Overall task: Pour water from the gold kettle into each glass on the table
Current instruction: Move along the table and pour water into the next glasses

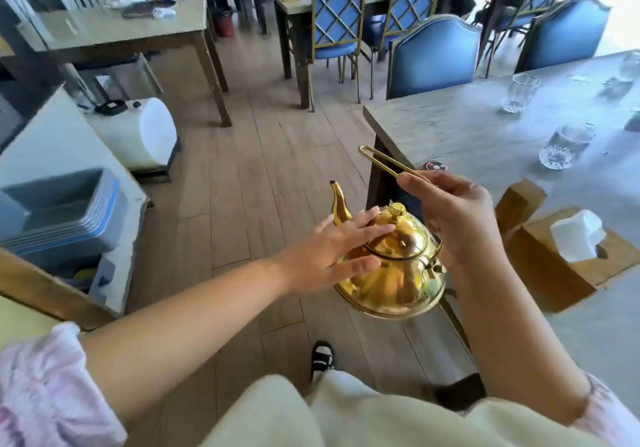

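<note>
So the gold kettle point(381, 290) isn't over the table point(450, 127) yet. It's hanging above the wooden floor point(242, 186), with the table's corner just right of the kettle.

Hands: the person's right hand point(453, 218) has its fingers curled around the thin wire handle point(381, 160), and it looks like that's what carries the weight. The left hand point(332, 256) is flat and spread, fingers straight, resting on the lid point(398, 235) and the kettle's shoulder without gripping anything. Probably it's there to stop the kettle swinging on that loose handle and to keep the lid seated before any tipping.

The spout point(339, 204) points away from the person and left, so not toward the glasses. The kettle would need turning before a pour.

Both glasses sit well to the right of the kettle and beyond it, the closer glass point(564, 146) nearer and the farther glass point(521, 93) further back. Can't tell if either has water in it. A wooden tissue box point(554, 273) sits just right of the kettle, so swinging across low could clip it.
</note>
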### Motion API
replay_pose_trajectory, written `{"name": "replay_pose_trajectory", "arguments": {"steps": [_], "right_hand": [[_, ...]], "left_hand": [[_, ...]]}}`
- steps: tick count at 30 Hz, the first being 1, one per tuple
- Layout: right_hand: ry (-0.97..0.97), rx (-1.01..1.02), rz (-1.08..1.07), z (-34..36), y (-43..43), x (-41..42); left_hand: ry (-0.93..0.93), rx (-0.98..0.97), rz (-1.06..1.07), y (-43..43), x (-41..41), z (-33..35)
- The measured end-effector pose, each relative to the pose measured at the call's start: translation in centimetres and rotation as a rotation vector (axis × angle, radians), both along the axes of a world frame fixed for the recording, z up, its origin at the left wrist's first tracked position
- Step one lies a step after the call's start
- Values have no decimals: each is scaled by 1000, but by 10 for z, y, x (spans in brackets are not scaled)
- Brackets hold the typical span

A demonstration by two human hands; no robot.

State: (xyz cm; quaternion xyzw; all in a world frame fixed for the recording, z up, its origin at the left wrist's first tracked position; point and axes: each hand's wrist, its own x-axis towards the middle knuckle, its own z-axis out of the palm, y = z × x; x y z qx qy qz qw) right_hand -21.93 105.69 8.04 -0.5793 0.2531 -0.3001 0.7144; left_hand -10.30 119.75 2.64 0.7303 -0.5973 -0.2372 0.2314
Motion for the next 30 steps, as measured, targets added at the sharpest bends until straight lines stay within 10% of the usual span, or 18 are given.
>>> {"name": "replay_pose_trajectory", "arguments": {"steps": [30], "right_hand": [[-14,72,-1015,7,-133,218]], "left_hand": [[-46,86,-1110,-306,292,11]]}}
